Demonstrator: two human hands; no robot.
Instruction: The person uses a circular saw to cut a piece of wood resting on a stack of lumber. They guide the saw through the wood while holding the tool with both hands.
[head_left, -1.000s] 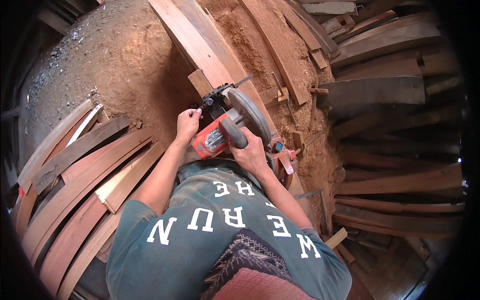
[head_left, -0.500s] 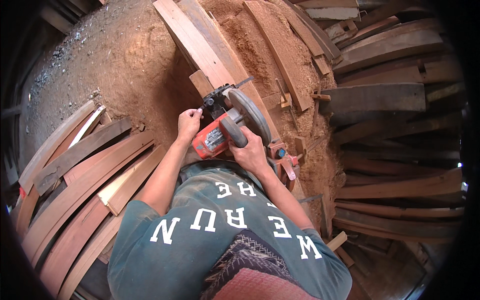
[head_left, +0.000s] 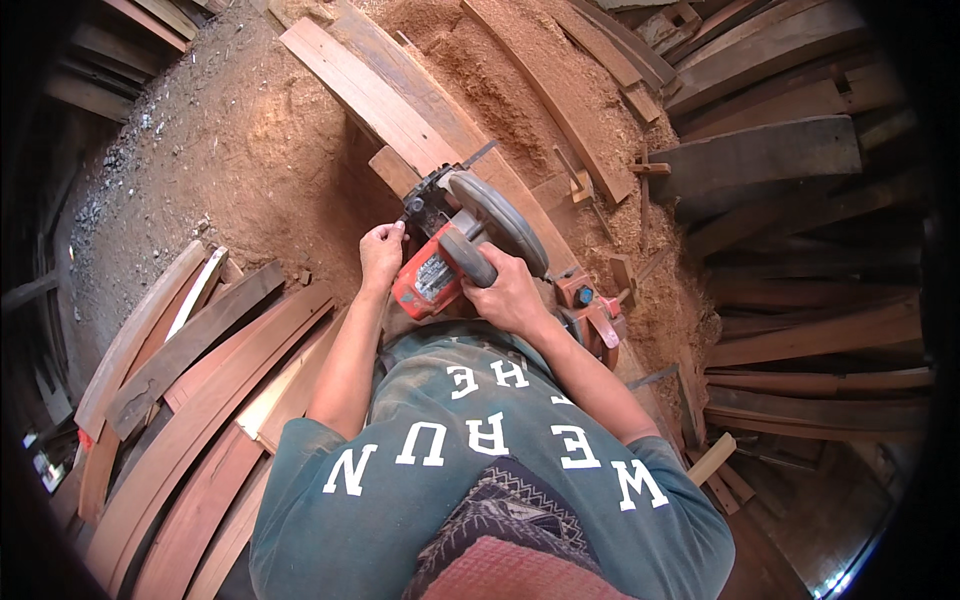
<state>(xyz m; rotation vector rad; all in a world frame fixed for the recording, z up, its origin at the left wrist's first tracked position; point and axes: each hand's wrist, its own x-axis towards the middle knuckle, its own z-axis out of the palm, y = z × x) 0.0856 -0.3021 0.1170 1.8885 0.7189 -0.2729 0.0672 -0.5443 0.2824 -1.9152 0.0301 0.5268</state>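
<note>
In the head view, the person's right hand (head_left: 510, 295) is wrapped around the grey rear handle (head_left: 468, 258) of an orange circular saw (head_left: 425, 285), fingers curled fully about it; whether one presses a trigger cannot be told. The left hand (head_left: 382, 255) has its thumb and fingers drawn together at the black fitting (head_left: 425, 205) on the saw's front, seemingly pinching its edge. The saw stands at the near end of a pinkish board (head_left: 370, 85), its round grey guard (head_left: 505, 220) over the wide plank (head_left: 435, 105) that runs along the board's right edge. A short wood block (head_left: 393, 172) lies at the board's left edge, just ahead of the left hand. Compared with half a second ago, the camera's view has swung, so the board's far end now shows whole and the curved boards (head_left: 210, 390) on the left sit further in. Both hands have kept their places on the saw, and the saw stands at much the same spot by the board, so the work appears no further along.
</note>
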